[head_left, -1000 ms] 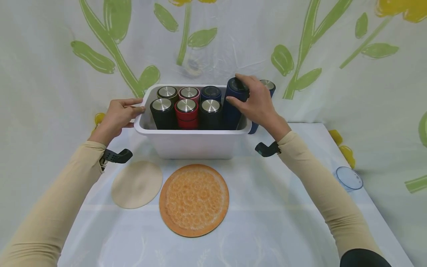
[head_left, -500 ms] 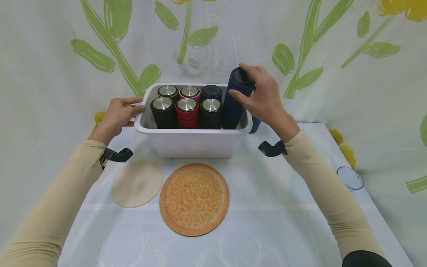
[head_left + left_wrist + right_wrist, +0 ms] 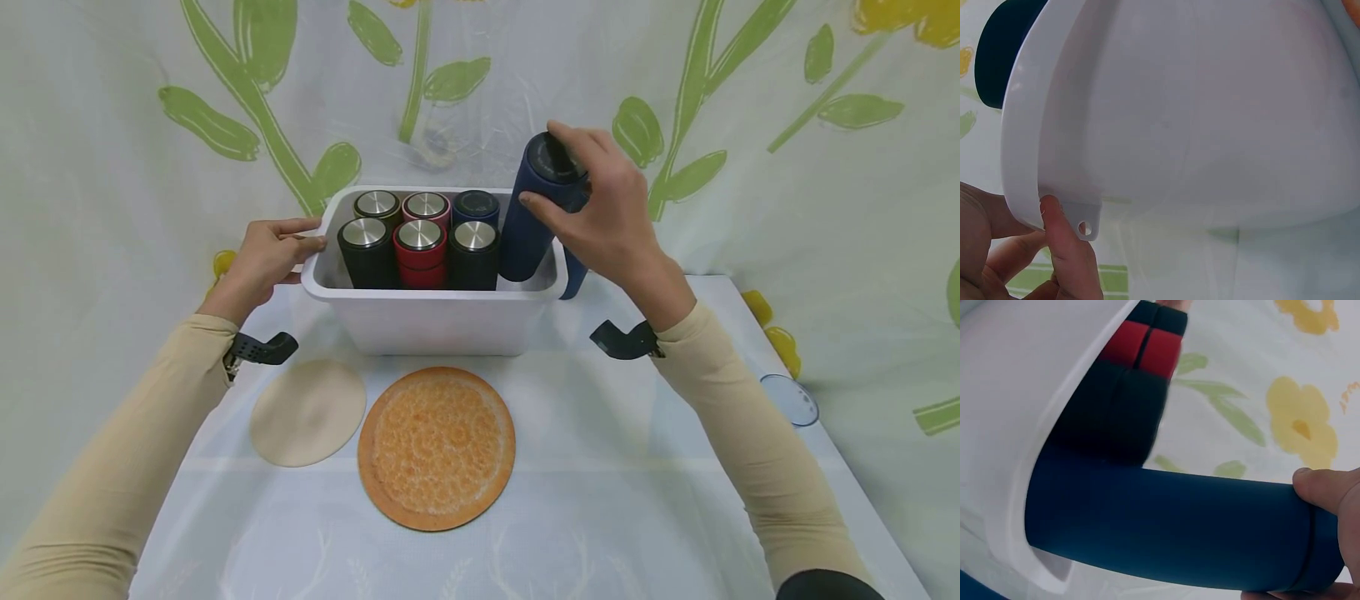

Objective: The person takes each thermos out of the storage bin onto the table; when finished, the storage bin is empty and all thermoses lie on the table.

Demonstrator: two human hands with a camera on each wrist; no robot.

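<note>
My right hand (image 3: 611, 208) grips a dark blue thermos flask (image 3: 531, 212) round its lid end, thumb on the near side. The flask tilts to the right, its lower end within the right end of the white plastic tub (image 3: 435, 321). At the tub's left end, my left hand (image 3: 262, 262) holds the rim between thumb and fingers; the left wrist view shows a fingertip (image 3: 1054, 212) against the rim's underside. Inside the tub stand several more flasks, among them a red flask (image 3: 420, 254), a black flask (image 3: 365, 254) and a blue flask with a dark lid (image 3: 475, 207).
Another blue flask (image 3: 573, 273) stands outside the tub on the right, mostly hidden by my hand. In front lie a beige disc (image 3: 307, 414) and an orange-brown round mat (image 3: 437, 450). A clear glass (image 3: 789, 400) is near the table's right edge.
My right hand has raised the blue flask and moved it up and to the right, so more of its body shows above the rim. The left hand keeps its place.
</note>
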